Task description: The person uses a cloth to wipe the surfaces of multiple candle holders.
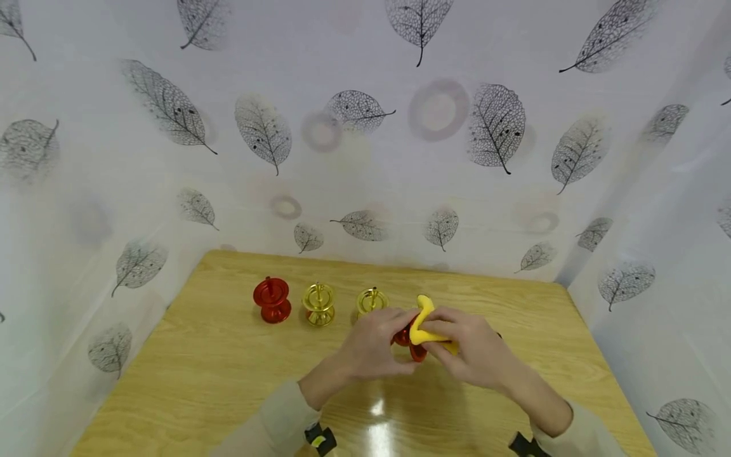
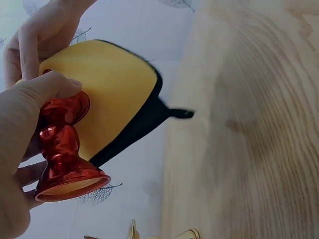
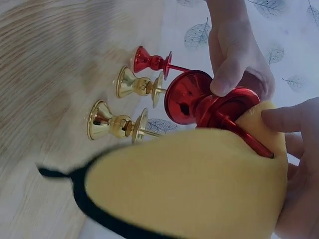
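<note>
Two hands meet over a wood-grained table, to the right of a row of standing candle holders. The left hand grips a red candle holder, its thumb laid over the glossy metal near the dish and other fingers showing behind the stem. The right hand pinches a yellow cloth between thumb and fingers; a black border and a small black loop finish the cloth's far end. The red candle holder is held tilted, off the table; the right wrist view shows its spike lying against the cloth, with the tip beside a fold near the right hand. The flared base points away from the right hand.

Three further holders stand upright on the table, spikes upward. From left to right in the head view these are a second red holder, a gold holder and another gold holder, whose lower part is hidden by the left hand. Behind the table hangs a pale curtain printed with dark skeleton leaves. Light-coloured sleeves cover both forearms.
</note>
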`<state>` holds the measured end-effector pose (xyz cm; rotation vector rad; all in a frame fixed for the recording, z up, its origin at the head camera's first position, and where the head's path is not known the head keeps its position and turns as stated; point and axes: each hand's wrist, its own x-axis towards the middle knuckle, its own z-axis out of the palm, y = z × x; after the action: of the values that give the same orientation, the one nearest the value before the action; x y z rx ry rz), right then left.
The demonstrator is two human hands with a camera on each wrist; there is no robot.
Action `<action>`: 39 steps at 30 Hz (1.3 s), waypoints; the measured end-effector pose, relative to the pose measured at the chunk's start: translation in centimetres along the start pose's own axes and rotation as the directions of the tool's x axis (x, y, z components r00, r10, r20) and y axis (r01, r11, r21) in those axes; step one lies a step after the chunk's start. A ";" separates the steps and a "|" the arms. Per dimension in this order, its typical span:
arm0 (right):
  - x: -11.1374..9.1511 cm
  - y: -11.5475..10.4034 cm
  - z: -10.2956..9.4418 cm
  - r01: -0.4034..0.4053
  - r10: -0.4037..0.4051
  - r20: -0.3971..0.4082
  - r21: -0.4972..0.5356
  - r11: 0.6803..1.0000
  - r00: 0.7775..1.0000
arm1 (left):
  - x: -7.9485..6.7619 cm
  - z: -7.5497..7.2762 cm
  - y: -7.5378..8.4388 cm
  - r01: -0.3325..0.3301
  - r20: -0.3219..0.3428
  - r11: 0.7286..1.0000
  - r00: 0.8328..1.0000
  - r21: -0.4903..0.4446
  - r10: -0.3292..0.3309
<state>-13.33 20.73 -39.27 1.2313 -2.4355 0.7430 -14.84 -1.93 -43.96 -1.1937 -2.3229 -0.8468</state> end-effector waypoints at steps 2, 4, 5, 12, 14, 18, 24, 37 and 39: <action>0.0 0.1 -0.2 -0.089 0.088 0.020 0.066 0.994 0.996 | 0.1 0.0 0.1 -0.012 -0.009 1.000 1.000 0.017 0.012; 0.0 0.2 -0.3 -0.167 0.162 0.045 0.129 0.978 0.986 | 0.1 0.0 0.2 -0.015 -0.014 1.000 1.000 0.023 0.016; 0.0 0.2 -0.5 -0.194 0.188 0.053 0.159 0.968 0.981 | 0.1 0.0 0.3 -0.018 -0.017 0.999 1.000 0.030 0.018; -0.6 0.3 -1.5 -0.270 0.259 0.074 0.263 0.926 0.963 | -0.1 0.0 0.6 -0.022 -0.045 1.000 0.999 0.021 0.023; -0.8 0.2 -1.9 -0.265 0.260 0.056 0.248 0.932 0.964 | -0.2 0.0 0.6 -0.013 -0.052 1.000 0.999 0.020 0.014; -1.4 0.2 -2.6 -0.267 0.270 0.018 0.231 0.936 0.963 | -0.4 -0.3 0.4 0.024 -0.049 1.000 0.999 0.006 -0.024; -2.0 0.3 -3.1 -0.242 0.269 -0.092 0.236 0.941 0.959 | -0.5 -0.6 0.3 0.099 -0.031 0.992 0.994 -0.076 -0.101; -3.2 1.4 0.2 -0.064 0.155 -0.327 0.270 0.961 0.932 | 0.0 -0.7 1.4 0.297 0.014 0.814 0.942 -0.499 -0.335; -3.4 1.3 0.8 -0.038 0.128 -0.329 0.269 0.962 0.936 | 0.0 -0.7 1.5 0.300 0.017 0.794 0.939 -0.528 -0.343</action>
<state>-12.50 23.12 -41.97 0.9838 -2.1609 1.2233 -13.58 -1.70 -42.95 -0.9251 -2.3340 -1.7099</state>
